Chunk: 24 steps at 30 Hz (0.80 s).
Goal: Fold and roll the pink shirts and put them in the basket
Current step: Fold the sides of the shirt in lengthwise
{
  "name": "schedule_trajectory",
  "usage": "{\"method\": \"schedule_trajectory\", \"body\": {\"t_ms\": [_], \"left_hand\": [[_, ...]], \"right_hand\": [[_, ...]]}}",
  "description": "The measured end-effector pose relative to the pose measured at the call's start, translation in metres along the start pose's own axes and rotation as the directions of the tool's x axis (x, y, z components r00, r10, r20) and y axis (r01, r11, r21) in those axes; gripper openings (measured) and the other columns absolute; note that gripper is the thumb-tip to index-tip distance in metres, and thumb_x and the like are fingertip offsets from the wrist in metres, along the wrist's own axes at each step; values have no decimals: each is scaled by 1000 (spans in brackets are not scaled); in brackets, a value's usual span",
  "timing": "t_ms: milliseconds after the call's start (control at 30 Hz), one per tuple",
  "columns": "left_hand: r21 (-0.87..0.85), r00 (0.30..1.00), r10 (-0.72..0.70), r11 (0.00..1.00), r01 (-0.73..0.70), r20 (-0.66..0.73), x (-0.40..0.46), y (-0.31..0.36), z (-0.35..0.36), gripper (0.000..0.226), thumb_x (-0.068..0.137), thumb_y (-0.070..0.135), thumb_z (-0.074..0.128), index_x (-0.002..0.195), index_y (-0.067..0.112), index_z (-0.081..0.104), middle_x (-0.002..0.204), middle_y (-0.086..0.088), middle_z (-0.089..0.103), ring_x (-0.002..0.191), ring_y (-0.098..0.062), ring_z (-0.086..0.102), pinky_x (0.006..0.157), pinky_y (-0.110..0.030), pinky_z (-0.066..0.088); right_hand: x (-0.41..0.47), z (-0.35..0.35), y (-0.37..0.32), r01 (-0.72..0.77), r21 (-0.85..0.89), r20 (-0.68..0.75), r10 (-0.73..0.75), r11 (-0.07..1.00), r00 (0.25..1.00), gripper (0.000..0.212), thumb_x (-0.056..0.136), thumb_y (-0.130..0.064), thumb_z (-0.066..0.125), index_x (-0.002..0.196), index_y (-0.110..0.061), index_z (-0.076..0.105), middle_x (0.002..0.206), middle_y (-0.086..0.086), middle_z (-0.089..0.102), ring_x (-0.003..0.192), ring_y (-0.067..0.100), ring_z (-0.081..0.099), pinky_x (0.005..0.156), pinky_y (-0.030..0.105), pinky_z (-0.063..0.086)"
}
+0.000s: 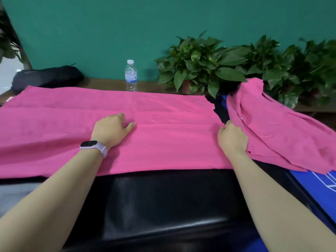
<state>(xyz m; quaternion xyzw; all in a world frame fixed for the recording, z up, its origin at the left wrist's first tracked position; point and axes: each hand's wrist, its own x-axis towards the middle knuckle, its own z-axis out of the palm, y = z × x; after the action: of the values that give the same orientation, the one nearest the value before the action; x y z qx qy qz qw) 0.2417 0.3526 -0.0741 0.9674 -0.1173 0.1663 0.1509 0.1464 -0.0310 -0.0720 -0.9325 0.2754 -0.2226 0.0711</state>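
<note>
early stage: pink shirt (163,128) spread flat on tabletop (163,193), left hand (111,130) pressing it, fingers loosely bent; right hand (231,139) pinching right edge; second shirt (272,128) unfolded at right; no basket visible.

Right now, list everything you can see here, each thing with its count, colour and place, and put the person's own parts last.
Flat pink shirt: one, pink, spread across the black padded surface, under both hands.
Crumpled pink shirt: one, pink, heaped at the right, beside the plants.
Clear plastic water bottle: one, white cap, upright on the wooden ledge behind the flat shirt.
Leafy potted plants: several, green, along the ledge at right.
Black bag: one, far left on the ledge.
Black padded surface: one, glossy, nearest the camera.
Blue mat: one, white lines, lower right.
Left hand: resting on the flat shirt, pale smartwatch on its wrist.
Right hand: gripping the flat shirt's right edge.
</note>
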Motion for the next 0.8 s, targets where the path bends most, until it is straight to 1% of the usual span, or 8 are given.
{"method": "schedule_trajectory", "body": {"t_ms": [167,367,467,567,600,667,733,800], "left_hand": [[-8,997,16,1000,-16,75,-51,15,-20,43,93,62,50,91,19,50,98,-6,66,94,-33,61,73,-41,48],[1,999,34,999,-34,-10,-131,32,-39,38,95,55,52,93,17,50,96,-6,64,93,-32,58,71,-39,43],[86,1000,9,996,-7,-24,-141,41,-48,38,95,52,54,97,13,53,99,-11,63,95,-35,58,76,-41,40],[191,999,28,981,-23,-24,-143,50,-55,32,95,39,55,103,9,56,103,-14,61,99,-36,55,81,-44,38],[202,999,42,979,-39,-14,-143,52,-55,27,95,34,54,104,8,57,103,-14,61,99,-36,55,82,-44,38],[175,999,45,983,-45,6,-145,53,-56,22,95,26,51,103,7,57,103,-15,61,99,-36,54,80,-44,37],[111,1000,28,993,-27,-4,-145,51,-58,18,94,20,50,99,4,56,101,-17,60,97,-37,53,78,-44,37],[73,1000,12,997,-10,-26,-146,47,-58,14,94,14,48,98,4,57,100,-17,60,95,-37,53,79,-45,38]], "right_hand": [[-31,-21,20,28,-6,20,-27,1000,999,23,102,-23,46,107,-3,56,95,23,67,88,45,64,68,41,37],[-71,-42,59,113,16,42,-113,993,993,21,99,-23,52,103,-3,56,83,22,65,78,43,63,63,40,39],[-81,-59,47,155,-148,32,-152,977,988,22,98,-19,54,112,-2,52,101,23,62,90,43,63,69,45,44],[-95,-82,7,269,-311,21,-277,912,961,27,94,-18,57,117,-5,54,116,19,57,106,38,56,86,47,45],[-106,-88,-15,337,-258,35,-340,905,940,27,95,-22,56,117,-6,58,118,17,58,108,37,56,89,46,43],[-142,-91,-65,528,67,121,-532,847,838,34,102,-30,49,126,-10,61,130,14,59,122,34,53,101,44,41],[-184,-86,-111,622,338,274,-706,706,653,48,107,-39,37,149,-16,46,157,7,41,148,26,31,121,43,25],[-211,-77,-134,631,379,416,-734,677,538,59,108,-51,25,160,-23,25,168,-5,17,156,16,8,127,38,5]]}}
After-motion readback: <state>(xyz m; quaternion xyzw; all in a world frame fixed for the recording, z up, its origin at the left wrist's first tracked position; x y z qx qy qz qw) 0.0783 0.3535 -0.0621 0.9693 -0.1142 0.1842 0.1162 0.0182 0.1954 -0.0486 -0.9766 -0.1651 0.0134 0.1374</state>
